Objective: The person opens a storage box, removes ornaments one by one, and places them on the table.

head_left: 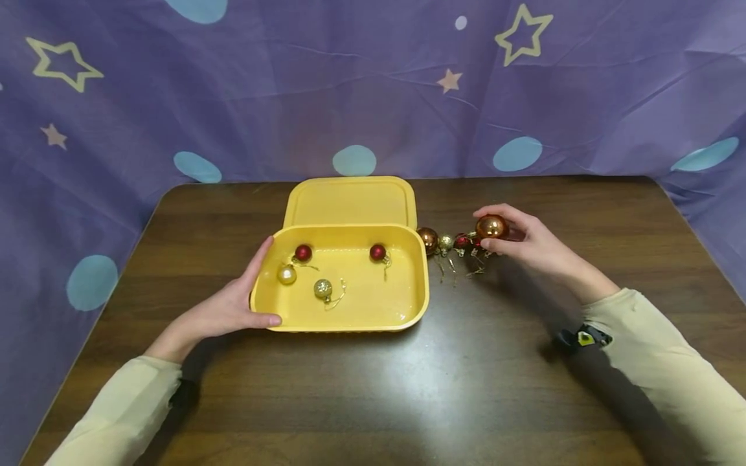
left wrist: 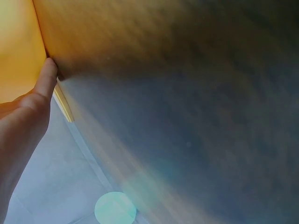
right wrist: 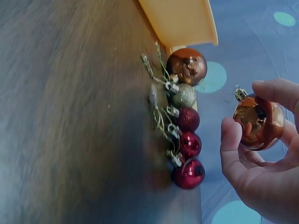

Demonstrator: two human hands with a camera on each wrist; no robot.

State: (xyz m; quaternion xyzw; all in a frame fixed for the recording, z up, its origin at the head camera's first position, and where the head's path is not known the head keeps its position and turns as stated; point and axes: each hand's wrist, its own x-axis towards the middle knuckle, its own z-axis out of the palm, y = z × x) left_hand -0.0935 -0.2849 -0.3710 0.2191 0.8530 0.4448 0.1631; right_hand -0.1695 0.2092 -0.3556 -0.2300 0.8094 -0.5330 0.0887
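My left hand (head_left: 230, 304) grips the left end of a yellow plastic box (head_left: 344, 325), thumb at the front rim and fingers along the left wall. In the left wrist view, a finger of that hand (left wrist: 32, 109) lies against the box wall. To the right, my right hand (head_left: 530, 243) pinches a shiny copper Christmas bauble (right wrist: 258, 122) between thumb and fingers, above the table. Below it a row of baubles lies beside the box: a copper one (right wrist: 188, 66), a gold glitter one (right wrist: 183, 96) and several red ones (right wrist: 188, 120).
Inside the box lie two small red baubles (head_left: 377, 252), a pale gold one (head_left: 287, 274) and a gold glitter one (head_left: 323, 289). A yellow lid (head_left: 352, 200) lies behind the box. The brown wooden table (head_left: 373, 401) ends at a purple patterned cloth (head_left: 373, 97).
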